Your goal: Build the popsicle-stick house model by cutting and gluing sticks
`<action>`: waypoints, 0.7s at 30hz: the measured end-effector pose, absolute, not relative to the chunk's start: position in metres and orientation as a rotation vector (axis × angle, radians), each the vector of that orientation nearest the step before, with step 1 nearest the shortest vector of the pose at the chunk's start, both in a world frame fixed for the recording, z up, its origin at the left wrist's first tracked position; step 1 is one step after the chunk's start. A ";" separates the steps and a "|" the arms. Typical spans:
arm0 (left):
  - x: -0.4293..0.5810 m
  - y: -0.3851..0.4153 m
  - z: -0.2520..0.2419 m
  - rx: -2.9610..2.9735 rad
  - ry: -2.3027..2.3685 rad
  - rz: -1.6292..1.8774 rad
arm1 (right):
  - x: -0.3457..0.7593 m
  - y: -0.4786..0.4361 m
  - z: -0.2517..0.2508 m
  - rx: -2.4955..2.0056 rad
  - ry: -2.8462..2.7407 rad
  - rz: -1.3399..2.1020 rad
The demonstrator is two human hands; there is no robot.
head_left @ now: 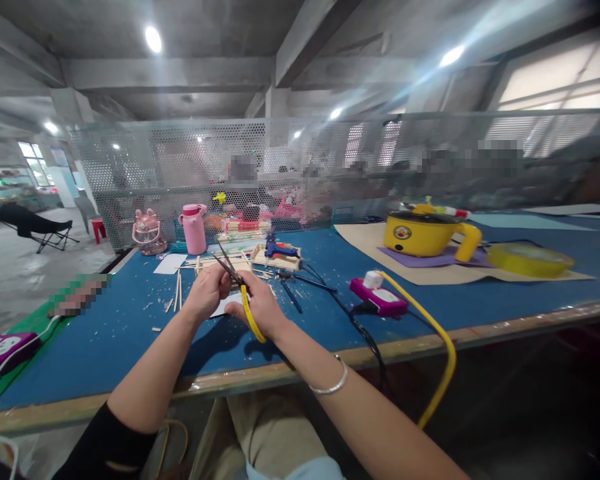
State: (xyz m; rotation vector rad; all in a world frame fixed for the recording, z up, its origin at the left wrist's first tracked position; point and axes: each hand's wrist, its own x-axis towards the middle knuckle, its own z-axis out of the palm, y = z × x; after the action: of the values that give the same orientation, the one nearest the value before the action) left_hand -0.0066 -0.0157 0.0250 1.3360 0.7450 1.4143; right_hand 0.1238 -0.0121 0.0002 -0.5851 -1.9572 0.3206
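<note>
My right hand [261,308] is closed round the yellow handle of a pair of scissors [250,313]. The dark blades point up and to the left, parted at the tips. My left hand [207,291] is closed beside the blades, its fingers curled in a pinch; what it holds is hidden or too small to make out. Behind my hands lie thin wooden sticks [179,291] and a small wooden frame [241,262], partly covered by the scissors. A blue glue gun [281,249] rests on another wooden piece. Blue-handled pliers [291,297] lie right of my right hand.
A pink bottle [195,230] and a pink clear jug [149,233] stand at the back left. To the right are a purple power strip [379,298] with a yellow cable, a yellow electric pot [420,233] and a tape roll [530,260]. Wood scraps litter the blue table [130,363].
</note>
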 end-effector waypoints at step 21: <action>-0.008 -0.014 0.027 1.120 0.763 1.363 | 0.127 -0.013 0.001 -0.888 -1.973 0.124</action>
State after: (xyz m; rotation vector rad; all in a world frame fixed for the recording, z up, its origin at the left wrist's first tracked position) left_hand -0.0084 -0.0140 0.0270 1.1199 0.7625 1.3627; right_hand 0.1269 -0.0126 0.0010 -0.8875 -1.9726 0.1241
